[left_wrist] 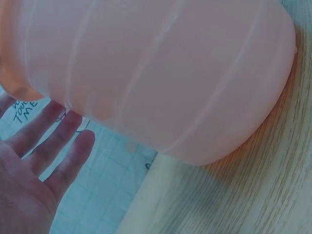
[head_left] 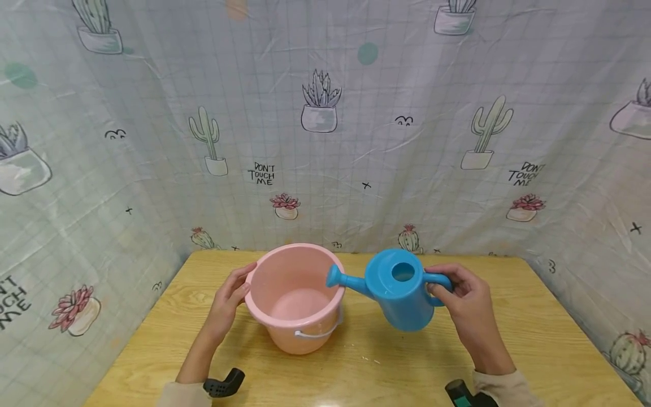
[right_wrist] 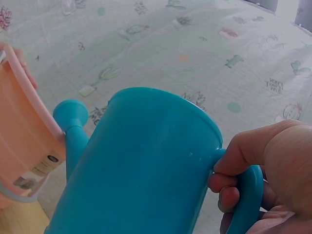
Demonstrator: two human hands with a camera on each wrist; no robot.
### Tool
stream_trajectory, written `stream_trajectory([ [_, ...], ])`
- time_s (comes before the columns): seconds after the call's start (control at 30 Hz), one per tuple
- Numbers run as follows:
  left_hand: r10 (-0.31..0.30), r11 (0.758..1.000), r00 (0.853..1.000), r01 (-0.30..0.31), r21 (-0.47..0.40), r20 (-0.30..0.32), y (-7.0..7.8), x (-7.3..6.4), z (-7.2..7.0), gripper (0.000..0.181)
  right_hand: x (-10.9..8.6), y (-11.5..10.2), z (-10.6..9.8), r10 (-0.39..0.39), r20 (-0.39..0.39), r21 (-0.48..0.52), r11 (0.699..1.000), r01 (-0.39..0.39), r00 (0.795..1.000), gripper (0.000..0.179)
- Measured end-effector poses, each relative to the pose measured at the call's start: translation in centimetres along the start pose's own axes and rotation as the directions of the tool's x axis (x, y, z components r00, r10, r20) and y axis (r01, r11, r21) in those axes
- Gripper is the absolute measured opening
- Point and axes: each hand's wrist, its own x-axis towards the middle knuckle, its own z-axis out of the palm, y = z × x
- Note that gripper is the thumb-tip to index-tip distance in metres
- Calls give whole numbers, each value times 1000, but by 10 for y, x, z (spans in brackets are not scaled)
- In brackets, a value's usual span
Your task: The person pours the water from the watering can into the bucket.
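The left hand (head_left: 227, 302) lays straight, uncurled fingers against the left side of a pink bucket (head_left: 282, 337) on a wooden table (head_left: 378, 381); even pressure there should keep it steady. To its right, a blue watering can (head_left: 407, 310) has its spout (head_left: 354, 282) at the bucket's right rim, best kept over the opening during any tilt, while the right hand's (head_left: 470, 302) curled fingers grip its handle.

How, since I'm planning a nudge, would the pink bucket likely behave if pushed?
The pink bucket is probably light for its size: it looks thin-walled, with nothing visible inside. Pushed high, it may tip, since it tapers downward.
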Motion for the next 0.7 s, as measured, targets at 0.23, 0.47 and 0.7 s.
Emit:
stream_trajectory([
  [0.23, -10, 1000, 1000, 10, 3, -3, -2, -2, 0, 41, 0, 2, 0, 1, 3, -31, 1000, -1, 1000, 25],
  [0.47, -13, 1000, 1000, 13, 14, -8, -3, -3, -1, 41, 0, 1, 1, -1, 10, -76, 997, 2, 1000, 24],
  [0.7, 1, 1000, 1000, -1, 8, -5, -1, 0, 1, 41, 1, 0, -1, -8, 1, -101, 995, 8, 1000, 23],
])
